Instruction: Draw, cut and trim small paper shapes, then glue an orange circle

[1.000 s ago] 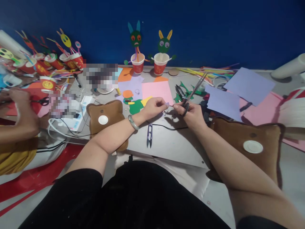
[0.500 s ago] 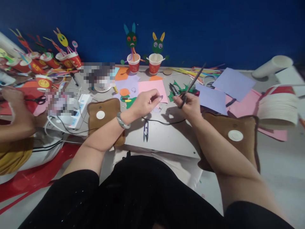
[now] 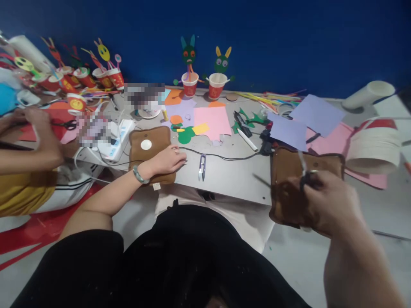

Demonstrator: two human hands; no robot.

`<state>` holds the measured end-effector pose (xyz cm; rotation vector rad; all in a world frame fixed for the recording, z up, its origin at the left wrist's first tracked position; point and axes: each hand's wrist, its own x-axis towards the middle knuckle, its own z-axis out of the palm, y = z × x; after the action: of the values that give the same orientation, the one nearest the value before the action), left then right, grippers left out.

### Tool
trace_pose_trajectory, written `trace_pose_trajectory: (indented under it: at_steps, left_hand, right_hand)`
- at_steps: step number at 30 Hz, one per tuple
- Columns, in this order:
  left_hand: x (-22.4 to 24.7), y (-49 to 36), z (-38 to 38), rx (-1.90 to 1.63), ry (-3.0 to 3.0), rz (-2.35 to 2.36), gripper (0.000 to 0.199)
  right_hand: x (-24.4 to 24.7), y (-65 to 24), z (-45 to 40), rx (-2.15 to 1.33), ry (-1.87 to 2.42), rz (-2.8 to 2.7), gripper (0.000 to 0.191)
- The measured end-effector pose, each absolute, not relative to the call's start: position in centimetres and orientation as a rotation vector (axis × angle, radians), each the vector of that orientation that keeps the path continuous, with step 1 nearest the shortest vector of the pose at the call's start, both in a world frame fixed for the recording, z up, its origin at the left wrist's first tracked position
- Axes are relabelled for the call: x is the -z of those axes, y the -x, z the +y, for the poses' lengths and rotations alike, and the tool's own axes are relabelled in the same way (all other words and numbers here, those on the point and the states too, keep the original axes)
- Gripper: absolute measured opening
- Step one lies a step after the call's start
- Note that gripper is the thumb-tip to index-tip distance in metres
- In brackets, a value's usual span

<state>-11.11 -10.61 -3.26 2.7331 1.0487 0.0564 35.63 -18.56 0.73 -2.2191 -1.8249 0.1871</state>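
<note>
My right hand, smeared by motion, grips scissors by their dark handles above the right brown pad. One blade points up and away. My left hand, with a bracelet at the wrist, rests palm down on the edge of the left brown pad, its fingers loosely bent towards the table. Nothing shows in it. Small thread snips lie just right of it. Beyond are a green paper cutout, a yellow paper piece and a pink sheet.
Two paper cups with green paper-headed figures stand against the blue wall. A white pen, green scraps and purple sheets lie right of centre. A power strip and a co-worker's hands are left. A black cable crosses the table.
My left hand has moved left and down from mid-table to the left pad. My right hand has swung right and towards me with the scissors. The view has shifted slightly left.
</note>
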Motion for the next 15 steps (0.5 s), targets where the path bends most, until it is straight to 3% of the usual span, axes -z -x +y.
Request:
trace_pose_trajectory:
  at_steps: [3,7,15]
  left_hand:
    - [3.6,11.0,-10.5,-0.114,-2.731,1.051,0.035]
    - [3.5,11.5,-11.0,-0.196,-2.655,1.06,0.031]
    - [4.2,11.5,-14.9,-0.233,-2.602,0.932,0.032]
  right_hand:
    - [1.2,-33.8,-21.3,-0.225,2.266,-1.887,0.019]
    - [2.0,-31.8,-22.0,-0.123,2.346,-1.798,0.024]
    - [1.7,-31.5,-20.5,-0.293,2.431,-1.792,0.027]
